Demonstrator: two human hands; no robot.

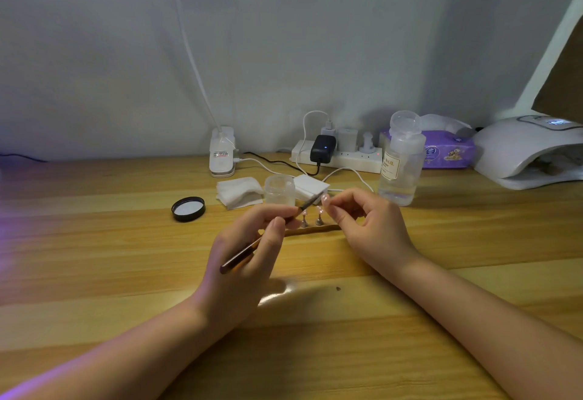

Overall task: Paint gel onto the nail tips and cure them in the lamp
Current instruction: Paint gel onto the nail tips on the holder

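My left hand point(252, 251) grips a thin brown gel brush point(241, 254) like a pen, its tip pointing up and right toward my right hand point(362, 226). The thumb and forefinger of that hand pinch a small pale nail tip point(325, 198) right at the brush's bristles. Two more nail tips stand on small metal stands point(312, 218) on a wooden strip point(312, 230) just behind my fingers. A small clear jar point(279, 190) stands open behind them, its black lid point(188, 209) lying to the left. The white curing lamp point(530, 150) sits at the far right, lit.
White cotton pads point(239, 193) lie beside the jar. A clear pump bottle point(401, 160), a purple tissue pack point(448, 150), a power strip point(340, 153) with plugs and cables, and a desk lamp's clamp base point(222, 153) line the back of the wooden desk point(126, 273).
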